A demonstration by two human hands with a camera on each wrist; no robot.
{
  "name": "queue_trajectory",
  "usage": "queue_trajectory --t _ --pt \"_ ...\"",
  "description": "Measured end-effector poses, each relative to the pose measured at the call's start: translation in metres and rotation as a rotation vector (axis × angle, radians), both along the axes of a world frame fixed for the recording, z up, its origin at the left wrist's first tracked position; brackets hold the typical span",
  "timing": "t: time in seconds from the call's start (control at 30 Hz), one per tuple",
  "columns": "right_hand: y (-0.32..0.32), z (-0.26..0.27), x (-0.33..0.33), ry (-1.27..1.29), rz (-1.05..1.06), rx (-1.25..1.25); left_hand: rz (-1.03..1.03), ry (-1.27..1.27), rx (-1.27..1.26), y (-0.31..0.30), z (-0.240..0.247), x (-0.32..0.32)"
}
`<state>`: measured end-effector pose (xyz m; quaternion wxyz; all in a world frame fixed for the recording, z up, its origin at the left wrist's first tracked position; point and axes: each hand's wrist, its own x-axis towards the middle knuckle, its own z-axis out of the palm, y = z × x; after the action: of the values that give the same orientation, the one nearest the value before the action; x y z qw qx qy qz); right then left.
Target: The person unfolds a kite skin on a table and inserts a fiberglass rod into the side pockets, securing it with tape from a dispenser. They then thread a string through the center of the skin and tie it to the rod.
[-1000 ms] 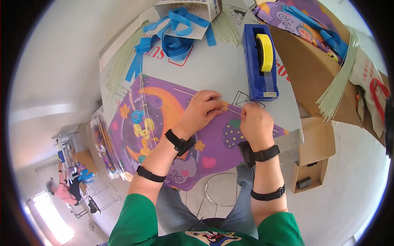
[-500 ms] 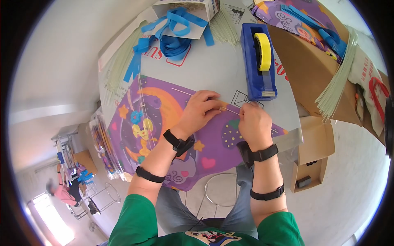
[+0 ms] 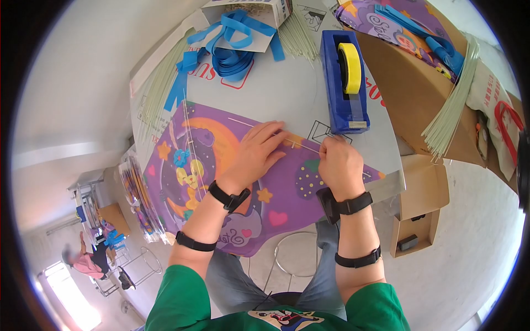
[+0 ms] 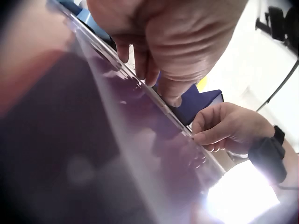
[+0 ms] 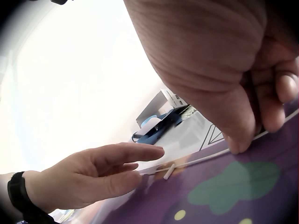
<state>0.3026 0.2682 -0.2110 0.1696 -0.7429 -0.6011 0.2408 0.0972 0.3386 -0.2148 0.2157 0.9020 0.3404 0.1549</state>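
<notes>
A purple kite sheet [image 3: 292, 193] printed with a moon, stars and a strawberry lies across the near part of the table. A thin white rod [image 3: 309, 148] runs along its far edge. My right hand [image 3: 341, 165] pinches this rod between thumb and fingers, as the right wrist view shows. Left of it, my left hand [image 3: 255, 151] rests at the same edge, fingers fairly straight and thumb apart. A short white tube [image 5: 169, 171] sticks out across the rod between the hands. Long thin rods [image 3: 190, 138] also cross the sheet's left part.
Beyond the sheet stands a blue tape dispenser [image 3: 327, 83] with a yellow-cored roll. Blue ribbon [image 3: 232, 65] spills from a white box [image 3: 279, 14] at the back. Bundles of pale rods [image 3: 455, 107] lie on a cardboard box [image 3: 400, 66] at right. Below it is an open small carton [image 3: 425, 182].
My left hand has let go of its pinch by the short tube and slid left along the edge, its fingers straightening. The right hand keeps its hold on the rod.
</notes>
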Motion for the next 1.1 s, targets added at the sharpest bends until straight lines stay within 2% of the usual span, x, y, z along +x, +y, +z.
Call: queue_trajectory --t 0.03,0.1,0.2,0.3,0.6,1.1 --pt "0.000 0.000 0.000 -0.005 0.001 -0.010 0.000 0.001 0.000 -0.003 0.004 -0.003" --pt "0.001 0.000 -0.001 -0.007 0.005 -0.016 0.023 0.163 -0.016 -0.011 0.014 -0.009" --pt "0.001 -0.002 -0.001 -0.027 0.022 -0.041 0.026 0.283 0.008 -0.023 0.006 -0.020" --pt "0.001 -0.003 -0.002 -0.006 -0.006 -0.021 0.044 0.313 0.014 -0.033 0.003 -0.021" --pt "0.001 -0.011 0.001 0.043 -0.026 0.043 0.062 0.346 0.085 -0.040 -0.003 -0.021" --pt "0.004 -0.005 0.002 -0.003 -0.031 -0.037 0.110 0.306 0.134 -0.044 -0.008 -0.020"
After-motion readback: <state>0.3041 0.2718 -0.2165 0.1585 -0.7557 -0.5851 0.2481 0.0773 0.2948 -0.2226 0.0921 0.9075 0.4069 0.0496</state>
